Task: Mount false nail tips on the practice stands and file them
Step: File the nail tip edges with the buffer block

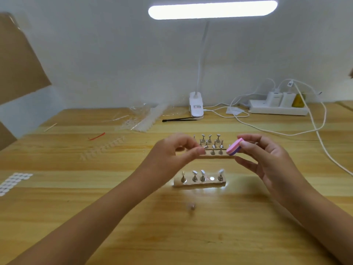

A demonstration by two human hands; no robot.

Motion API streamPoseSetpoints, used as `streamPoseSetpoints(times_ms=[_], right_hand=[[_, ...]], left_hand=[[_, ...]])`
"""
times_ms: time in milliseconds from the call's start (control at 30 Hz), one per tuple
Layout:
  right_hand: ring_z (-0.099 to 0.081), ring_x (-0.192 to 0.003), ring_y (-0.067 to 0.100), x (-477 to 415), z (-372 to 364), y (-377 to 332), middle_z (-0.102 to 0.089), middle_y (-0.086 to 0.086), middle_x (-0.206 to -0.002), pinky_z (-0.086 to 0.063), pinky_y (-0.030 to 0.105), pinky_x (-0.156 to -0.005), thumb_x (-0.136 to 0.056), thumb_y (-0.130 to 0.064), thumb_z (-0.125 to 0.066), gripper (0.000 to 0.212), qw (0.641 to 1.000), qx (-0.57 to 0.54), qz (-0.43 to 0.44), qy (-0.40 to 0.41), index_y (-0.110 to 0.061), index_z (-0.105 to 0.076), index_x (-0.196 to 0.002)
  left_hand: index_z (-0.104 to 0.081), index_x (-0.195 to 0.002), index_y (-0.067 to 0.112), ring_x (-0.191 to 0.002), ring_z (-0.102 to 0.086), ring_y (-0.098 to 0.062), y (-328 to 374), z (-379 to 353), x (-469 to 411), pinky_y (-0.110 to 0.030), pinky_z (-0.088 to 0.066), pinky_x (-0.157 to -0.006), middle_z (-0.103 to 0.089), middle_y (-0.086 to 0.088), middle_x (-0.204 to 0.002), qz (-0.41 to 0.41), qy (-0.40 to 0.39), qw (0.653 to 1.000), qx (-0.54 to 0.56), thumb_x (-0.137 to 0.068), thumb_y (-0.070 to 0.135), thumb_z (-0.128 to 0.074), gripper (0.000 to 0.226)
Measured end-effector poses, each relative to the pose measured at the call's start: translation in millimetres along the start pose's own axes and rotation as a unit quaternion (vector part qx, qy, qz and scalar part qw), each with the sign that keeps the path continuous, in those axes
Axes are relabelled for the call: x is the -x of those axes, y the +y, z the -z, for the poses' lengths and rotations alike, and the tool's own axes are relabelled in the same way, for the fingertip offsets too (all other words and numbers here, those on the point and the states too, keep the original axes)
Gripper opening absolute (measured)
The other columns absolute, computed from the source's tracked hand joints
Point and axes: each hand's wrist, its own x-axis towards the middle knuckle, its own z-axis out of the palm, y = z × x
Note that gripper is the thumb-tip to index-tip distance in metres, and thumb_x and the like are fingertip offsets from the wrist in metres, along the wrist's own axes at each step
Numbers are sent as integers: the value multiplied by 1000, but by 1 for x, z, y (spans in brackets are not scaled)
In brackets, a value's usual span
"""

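Note:
My left hand [177, 150] is raised above the table and pinches a small metal practice stand [204, 148] between thumb and fingers. My right hand [267, 157] grips a pink and purple buffer block [234, 149] close to that stand's right. Below the hands a near wooden base [199, 183] carries several metal stands with nail tips and one bare magnet spot. A far base [215, 156] behind the hands holds several more stands. A loose small piece [191, 206] lies on the table in front of the near base.
A clip lamp [196, 108] stands at the back, with a black brush [179, 119] beside it. A power strip [278, 109] and white cables [322, 142] fill the back right. Clear bags of nail tips [141, 121] lie at the back left, white adhesive dots [13, 181] at the left edge.

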Motion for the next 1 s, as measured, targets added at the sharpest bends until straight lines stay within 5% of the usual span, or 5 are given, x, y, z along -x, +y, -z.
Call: streamPoseSetpoints(times_ms=[133, 233, 533, 833, 1000], right_hand=[[-70, -92, 15, -2, 3, -2, -73, 6, -94, -57, 22, -70, -74, -27, -68, 36, 1000, -5, 1, 7, -14, -66, -107], [-69, -94, 15, -3, 5, -1, -72, 8, -99, -56, 23, -71, -73, -29, -69, 36, 1000, 1, 1, 10, -16, -68, -106], [-70, -95, 14, -2, 2, 2, -73, 5, -100, -55, 22, -70, -73, -32, -69, 38, 999, 36, 3, -5, -17, -67, -108], [-70, -94, 14, -1, 3, 3, -73, 3, -99, -55, 22, -70, -75, -34, -70, 32, 998, 58, 14, -17, -22, -69, -105], [-70, -94, 15, 2, 0, 4, -73, 3, -101, -56, 22, -71, -75, -35, -69, 26, 997, 74, 19, -30, -27, -72, -99]], left_hand=[[-75, -93, 17, -106, -59, -7, -3, 6, 8, -23, -45, -95, -65, 12, -103, -93, 31, 991, -96, -89, 40, -61, 27], [-73, -102, 20, -92, -59, -7, -14, 10, 24, -19, -48, -78, -62, 12, -102, -141, -48, 976, -161, -95, 32, -57, 22], [-64, -111, 36, -94, -57, -2, -24, 6, 54, -17, -48, -77, -58, 21, -103, -107, -208, 948, -215, -97, 21, -59, 21], [-61, -95, 35, -112, -46, 5, -29, -9, 79, -11, -38, -93, -50, 27, -112, -97, -158, 958, -218, -81, 57, -67, 26], [-66, -91, 28, -94, -56, -3, -27, -10, 64, -13, -43, -78, -61, 19, -96, -84, -113, 972, -189, -83, 47, -69, 21]])
